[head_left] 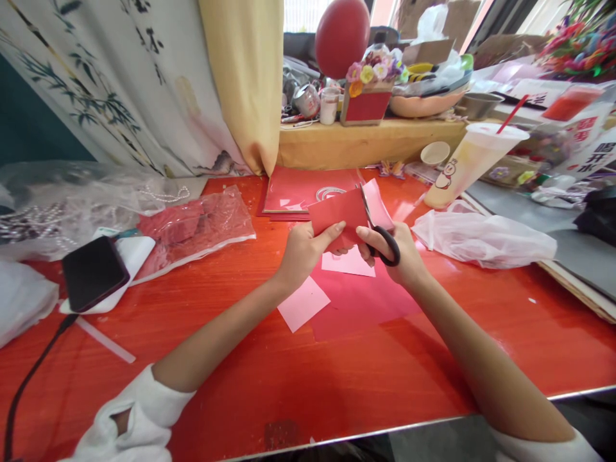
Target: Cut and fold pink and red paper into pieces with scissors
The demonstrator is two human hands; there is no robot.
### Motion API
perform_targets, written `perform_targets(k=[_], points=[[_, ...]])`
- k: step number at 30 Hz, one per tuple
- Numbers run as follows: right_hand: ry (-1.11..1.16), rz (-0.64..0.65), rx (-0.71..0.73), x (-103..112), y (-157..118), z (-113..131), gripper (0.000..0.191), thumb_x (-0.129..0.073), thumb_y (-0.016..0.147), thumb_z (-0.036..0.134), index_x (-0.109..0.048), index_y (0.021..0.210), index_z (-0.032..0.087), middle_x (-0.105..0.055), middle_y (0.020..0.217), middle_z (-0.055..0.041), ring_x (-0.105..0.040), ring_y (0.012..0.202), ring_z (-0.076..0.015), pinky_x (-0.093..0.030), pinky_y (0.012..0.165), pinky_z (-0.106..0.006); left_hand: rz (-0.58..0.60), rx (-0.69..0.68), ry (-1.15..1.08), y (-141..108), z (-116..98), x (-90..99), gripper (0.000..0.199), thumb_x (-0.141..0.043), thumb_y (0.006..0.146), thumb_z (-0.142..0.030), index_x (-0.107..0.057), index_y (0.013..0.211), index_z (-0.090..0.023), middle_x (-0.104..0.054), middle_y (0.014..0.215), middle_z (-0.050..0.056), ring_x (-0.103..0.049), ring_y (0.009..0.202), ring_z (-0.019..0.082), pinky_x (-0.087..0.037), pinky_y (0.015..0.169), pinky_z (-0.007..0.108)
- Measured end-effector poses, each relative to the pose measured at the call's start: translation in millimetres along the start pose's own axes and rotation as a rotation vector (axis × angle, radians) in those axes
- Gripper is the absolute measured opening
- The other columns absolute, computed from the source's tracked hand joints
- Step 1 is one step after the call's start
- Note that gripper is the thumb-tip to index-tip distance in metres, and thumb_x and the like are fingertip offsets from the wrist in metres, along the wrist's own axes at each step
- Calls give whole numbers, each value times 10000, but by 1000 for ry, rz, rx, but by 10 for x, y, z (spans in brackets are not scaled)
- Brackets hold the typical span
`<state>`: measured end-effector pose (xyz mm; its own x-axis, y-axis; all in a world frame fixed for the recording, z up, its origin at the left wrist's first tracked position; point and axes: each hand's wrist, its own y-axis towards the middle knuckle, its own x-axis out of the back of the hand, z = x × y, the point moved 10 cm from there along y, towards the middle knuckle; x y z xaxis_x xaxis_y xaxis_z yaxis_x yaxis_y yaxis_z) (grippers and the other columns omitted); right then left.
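Held up over the middle of the table is a piece of red paper [337, 215], pinched in my left hand [308, 250] with the thumb on top. My right hand [402, 253] has its fingers in the black handles of a pair of scissors [391, 247]. The scissor blades point away from me at the red paper's right part, where a paler pink strip [378, 204] stands up and folds over. Below my hands, a pink square [304, 304] and another pink piece [349, 263] lie by a larger red-pink sheet [360, 308].
Behind my hands lies a stack of red sheets [298, 186]. A phone [95, 273] and a plastic bag with red contents [202, 224] are at left. At right are a tilted drink cup [466, 167] and a white plastic bag [486, 237]. A balloon [342, 37] rises above the cluttered ledge.
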<state>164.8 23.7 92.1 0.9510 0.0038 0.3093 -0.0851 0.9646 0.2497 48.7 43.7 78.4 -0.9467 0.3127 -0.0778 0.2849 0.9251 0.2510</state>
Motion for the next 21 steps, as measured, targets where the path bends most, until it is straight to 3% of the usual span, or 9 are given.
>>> perform_targets(k=[14, 18, 21], points=[[25, -60, 24, 21, -2, 0, 493, -577, 772, 466, -424, 399, 180, -422, 359, 28, -394, 341, -67, -322, 385, -228, -35, 67, -57, 46, 73, 56, 295, -600, 749, -396, -641, 696, -109, -654, 593, 50, -619, 524, 146, -520, 546, 271], [-6, -210, -3, 310, 82, -201, 350, -569, 770, 467, -528, 583, 174, -470, 460, 25, -439, 401, -86, -352, 430, -235, -38, 94, -75, 148, 83, 183, 270, -642, 714, -376, -633, 749, -108, -658, 662, 50, -625, 561, 143, -533, 567, 274], [-281, -268, -178, 646, 175, -584, 390, -613, 699, 495, -576, 900, 163, -583, 626, -21, -525, 498, -138, -365, 452, -252, 30, 132, -34, 246, 138, 289, 259, -645, 712, -372, -619, 747, -117, -647, 684, 55, -606, 549, 125, -506, 512, 241]])
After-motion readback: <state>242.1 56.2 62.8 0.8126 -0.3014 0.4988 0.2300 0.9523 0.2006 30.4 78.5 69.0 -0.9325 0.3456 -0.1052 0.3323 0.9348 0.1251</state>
